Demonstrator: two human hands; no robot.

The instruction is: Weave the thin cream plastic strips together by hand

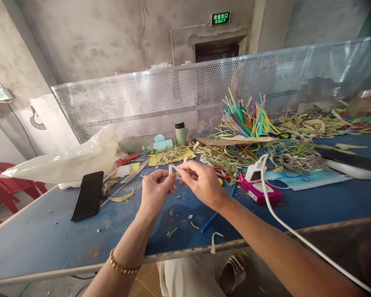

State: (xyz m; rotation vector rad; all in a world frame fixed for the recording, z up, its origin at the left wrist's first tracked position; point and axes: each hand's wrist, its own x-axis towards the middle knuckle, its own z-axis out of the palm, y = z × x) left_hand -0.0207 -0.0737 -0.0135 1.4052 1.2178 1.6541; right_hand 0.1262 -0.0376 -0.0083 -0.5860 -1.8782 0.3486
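Black phone (88,195), green bottle (181,135) before perforated screen (136,99), exit sign (220,19) above

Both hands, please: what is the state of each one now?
Left hand: closed, pinching a pale strip.
Right hand: closed, pinching a pale strip too, perhaps the same one.

The held strip (170,169) is pale cream, the bracelet (120,269) gold, and the table (62,235) blue with pale and green flecks (172,232). The bottle (181,136) is soft green under a black lid (179,124). The box (255,192) is magenta and white, the screen (142,97) silver-grey and dotted.
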